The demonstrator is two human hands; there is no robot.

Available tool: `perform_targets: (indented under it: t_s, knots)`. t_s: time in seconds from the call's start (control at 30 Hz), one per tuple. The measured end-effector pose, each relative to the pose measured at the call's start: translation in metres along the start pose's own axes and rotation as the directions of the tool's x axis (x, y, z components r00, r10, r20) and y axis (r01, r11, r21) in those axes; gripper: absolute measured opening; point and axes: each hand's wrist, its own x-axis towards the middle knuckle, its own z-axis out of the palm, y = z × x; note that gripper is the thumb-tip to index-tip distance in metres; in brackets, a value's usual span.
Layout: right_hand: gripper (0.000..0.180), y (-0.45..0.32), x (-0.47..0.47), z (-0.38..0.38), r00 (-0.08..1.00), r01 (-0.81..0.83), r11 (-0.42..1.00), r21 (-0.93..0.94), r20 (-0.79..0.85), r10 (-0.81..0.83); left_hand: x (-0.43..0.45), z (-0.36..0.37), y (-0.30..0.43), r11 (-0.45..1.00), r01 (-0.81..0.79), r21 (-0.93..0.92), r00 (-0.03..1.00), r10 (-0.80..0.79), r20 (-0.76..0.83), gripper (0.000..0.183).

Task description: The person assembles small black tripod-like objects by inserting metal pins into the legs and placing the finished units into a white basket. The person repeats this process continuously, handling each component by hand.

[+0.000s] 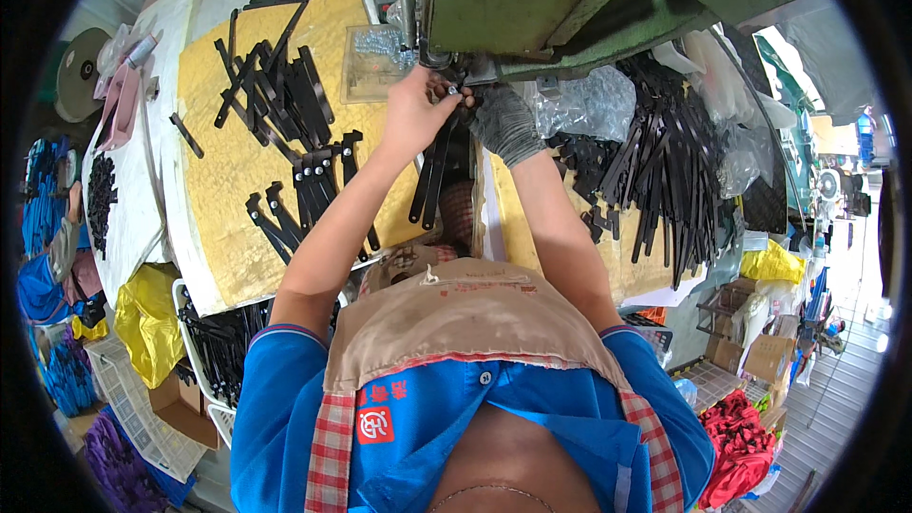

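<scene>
My bare left hand (419, 105) is beneath the head of a green machine press (506, 0), its fingertips closed around a small shiny metal rivet (452, 90). Meeting it from the right is my right hand (507, 125), in a grey knit glove with bare fingertips, pinching the upper end of black metal strips (432, 182). Two strips extend towards me below the hands. Their upper ends are partly hidden by my fingers and the press. Left of the press, a clear plastic tray (356, 89) contains many loose silvery rivets (381, 41).
Black strips (274, 85) lie heaped on the yellow board (206, 228), with several riveted pieces (313, 182) nearer me. To the right are a large pile of black strips (670, 164) and a clear plastic bag (588, 103). Another person's arm (68, 235) shows at far left.
</scene>
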Motion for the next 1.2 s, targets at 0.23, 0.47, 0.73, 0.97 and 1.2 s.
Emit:
perform_targets:
  t_s: [0.23, 0.47, 0.73, 0.97, 1.2]
  knots:
    - [0.017, -0.005, -0.01, -0.002, 0.998, -0.047, 0.996, -0.072, -0.055, 0.043, -0.041, 0.0, -0.02, 0.996, 0.021, -0.082, 0.971, -0.04, -0.235, 0.043]
    - [0.021, -0.003, 0.0, -0.008, 0.995, -0.057, 0.998, -0.021, -0.087, 0.055, -0.102, 0.007, -0.053, 0.552, 0.654, -0.518, 0.752, -0.397, 0.526, 0.035]
    - [0.028, -0.025, -0.062, -0.035, 0.973, 0.213, 0.934, -0.285, -0.022, -0.228, -0.103, -0.012, -0.011, 0.527, 0.583, -0.618, 0.81, -0.438, 0.391, 0.031]
    - [0.082, -0.087, -0.141, -0.178, 0.622, -0.52, -0.216, -0.826, -0.194, -0.758, -0.203, -0.109, -0.095, 0.866, 0.501, 0.005, 0.744, -0.427, -0.514, 0.044]
    - [0.057, -0.082, -0.145, -0.221, 0.518, -0.589, -0.253, -0.767, -0.118, -0.847, -0.205, -0.161, -0.164, 0.715, 0.476, 0.512, 0.792, -0.096, -0.603, 0.016]
